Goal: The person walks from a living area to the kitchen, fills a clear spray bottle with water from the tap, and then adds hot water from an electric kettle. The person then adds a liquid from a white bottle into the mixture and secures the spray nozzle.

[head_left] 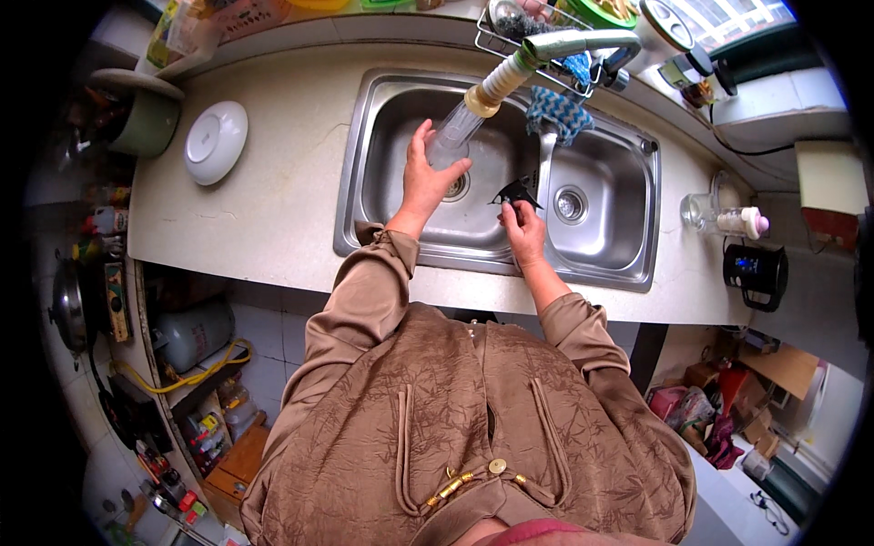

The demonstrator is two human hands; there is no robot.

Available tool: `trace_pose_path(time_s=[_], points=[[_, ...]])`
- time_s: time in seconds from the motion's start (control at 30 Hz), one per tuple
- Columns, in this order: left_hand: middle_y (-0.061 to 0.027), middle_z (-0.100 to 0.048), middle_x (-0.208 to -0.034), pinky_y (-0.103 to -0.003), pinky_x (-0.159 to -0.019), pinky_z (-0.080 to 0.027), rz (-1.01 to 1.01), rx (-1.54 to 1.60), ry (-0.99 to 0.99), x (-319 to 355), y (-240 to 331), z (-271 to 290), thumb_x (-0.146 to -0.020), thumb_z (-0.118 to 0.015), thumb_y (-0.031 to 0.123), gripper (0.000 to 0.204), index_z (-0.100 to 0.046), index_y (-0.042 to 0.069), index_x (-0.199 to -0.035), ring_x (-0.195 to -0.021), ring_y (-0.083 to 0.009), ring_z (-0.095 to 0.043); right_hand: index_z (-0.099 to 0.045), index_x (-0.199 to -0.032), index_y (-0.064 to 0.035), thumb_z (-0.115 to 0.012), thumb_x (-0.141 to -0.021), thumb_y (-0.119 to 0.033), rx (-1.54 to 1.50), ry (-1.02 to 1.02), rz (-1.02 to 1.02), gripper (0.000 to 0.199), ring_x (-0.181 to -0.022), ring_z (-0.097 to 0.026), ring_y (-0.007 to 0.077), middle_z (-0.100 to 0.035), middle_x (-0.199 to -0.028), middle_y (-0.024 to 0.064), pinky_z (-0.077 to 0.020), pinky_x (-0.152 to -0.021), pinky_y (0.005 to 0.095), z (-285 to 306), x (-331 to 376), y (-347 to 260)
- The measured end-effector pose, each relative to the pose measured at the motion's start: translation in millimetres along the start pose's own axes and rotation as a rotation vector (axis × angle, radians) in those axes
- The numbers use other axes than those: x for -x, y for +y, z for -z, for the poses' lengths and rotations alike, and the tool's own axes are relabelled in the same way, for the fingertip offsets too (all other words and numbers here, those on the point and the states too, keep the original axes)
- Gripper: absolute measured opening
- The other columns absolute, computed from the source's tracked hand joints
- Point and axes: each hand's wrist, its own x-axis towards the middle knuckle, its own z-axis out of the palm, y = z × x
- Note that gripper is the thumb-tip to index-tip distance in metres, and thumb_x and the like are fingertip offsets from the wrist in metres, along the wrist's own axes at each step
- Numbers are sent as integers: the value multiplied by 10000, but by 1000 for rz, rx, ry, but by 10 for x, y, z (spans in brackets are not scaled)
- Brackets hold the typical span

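Observation:
At the large left basin, my left hand curves its thumb and fingers around a clear, cylinder-like vessel under the tap's end. Streaks and glare blur its outline, and running water may be part of it. The tap has a white corrugated extension with a beige nozzle pointing into that vessel. My right hand pinches a small black piece with pointed edges, over the basin near the divider. What kind of part it is, I cannot make out.
A blue-and-white cloth drapes over the divider's back, beside the smaller right basin. An upturned white plate lies on the left counter. At right stand a clear bottle and a black kettle-like appliance. A wire rack is behind.

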Motion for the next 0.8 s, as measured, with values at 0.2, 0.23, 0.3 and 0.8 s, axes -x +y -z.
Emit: trace_pose_path(time_s=[0.2,0.23,0.3,0.8], points=[[-198,-464,-1303,-394,-1033,-380,-22,-6,10,-10,13,-13,-667,-837,222,907,-333,79,-1408,-1231,-308,-470,-608,-952,11,-652,-898,-261,-22,13,-10,282,-686,-688,148,-695,-733,106,-507,-624,258,-12,1,19],[-197,-465,-1302,-393,-1033,-381,-29,-6,14,-13,14,-14,-668,-837,221,904,-335,78,-1406,-1231,-307,-470,-609,-954,10,-652,-898,-262,-26,10,-14,281,-687,-688,149,-695,-734,107,-508,-625,259,-13,1,18],[-191,-474,-1305,-383,-1034,-381,-41,-13,17,-29,29,-9,-677,-839,229,900,-337,74,-1408,-1226,-289,-478,-609,-953,8,-649,-899,-265,-5,16,4,281,-687,-689,152,-694,-733,110,-508,-626,262,-11,-8,67],[-185,-474,-1281,-392,-1034,-382,-4,-64,25,13,-55,11,-661,-841,232,876,-369,58,-1379,-1224,-311,-470,-587,-922,27,-625,-925,-211,14,-5,0,241,-702,-667,121,-675,-735,89,-530,-639,251,-8,-18,28]])
